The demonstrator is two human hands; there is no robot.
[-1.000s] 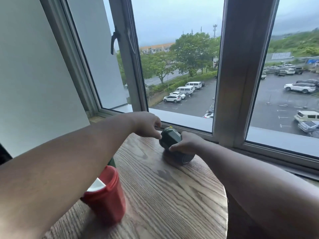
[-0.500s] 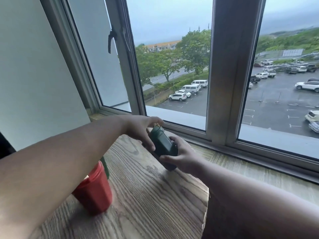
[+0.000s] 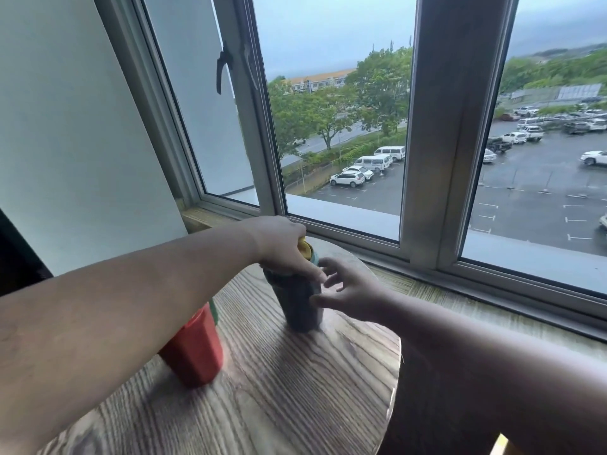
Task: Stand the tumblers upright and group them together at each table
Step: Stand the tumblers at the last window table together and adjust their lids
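A dark green tumbler (image 3: 300,302) with a yellow lid stands upright near the far edge of the round wooden table (image 3: 282,389). My left hand (image 3: 284,247) grips its top from above. Just right of the tumbler, my right hand (image 3: 348,287) has its fingers spread, holding nothing. A red tumbler (image 3: 193,349) stands upright at the left of the table, partly hidden behind my left forearm. A sliver of a green thing (image 3: 213,310) shows behind the red tumbler.
A wooden windowsill (image 3: 460,303) runs just behind and right of the table. The grey window frame (image 3: 430,159) rises behind it, with a handle (image 3: 220,73) at upper left. A pale wall (image 3: 65,142) stands on the left.
The dark green tumbler went from lying on its side to standing upright on the table. My right hand let go of it and opened. My left hand moved onto its top.
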